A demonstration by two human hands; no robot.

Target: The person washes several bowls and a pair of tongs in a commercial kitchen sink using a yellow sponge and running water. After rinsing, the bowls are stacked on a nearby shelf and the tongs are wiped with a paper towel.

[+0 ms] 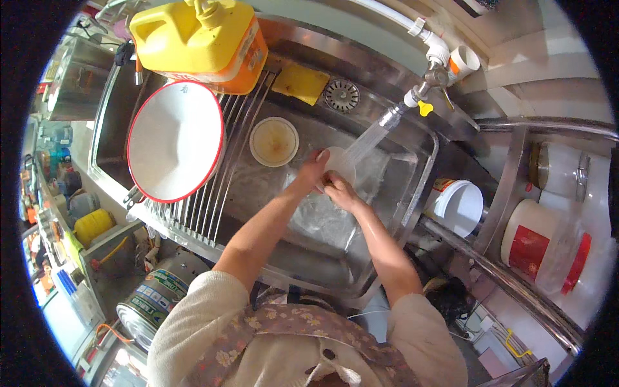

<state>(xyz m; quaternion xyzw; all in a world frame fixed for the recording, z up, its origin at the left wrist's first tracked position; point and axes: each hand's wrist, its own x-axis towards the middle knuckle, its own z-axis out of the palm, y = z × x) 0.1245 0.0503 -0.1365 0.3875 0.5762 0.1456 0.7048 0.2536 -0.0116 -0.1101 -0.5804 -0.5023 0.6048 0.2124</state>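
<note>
Water streams from the tap [390,116] onto a pale bowl [343,167] over the stainless steel sink [309,217]. My left hand [314,169] grips the bowl's left side, thumb at its rim. At its near edge, my right hand [341,191] has curled fingers pressed against the bowl; whether they hold a cloth is hidden. A second small bowl [274,141], with a brownish stain inside, rests in the sink left of my hands. Splashing water covers the sink floor under the held bowl.
A large white bowl with a red rim [176,140] sits on a metal roll-up rack [213,203]. Behind it stands a yellow jug [198,43]. A yellow sponge [301,83] and a sink strainer [342,95] lie at the back. A white bucket [457,208] stands right of the sink.
</note>
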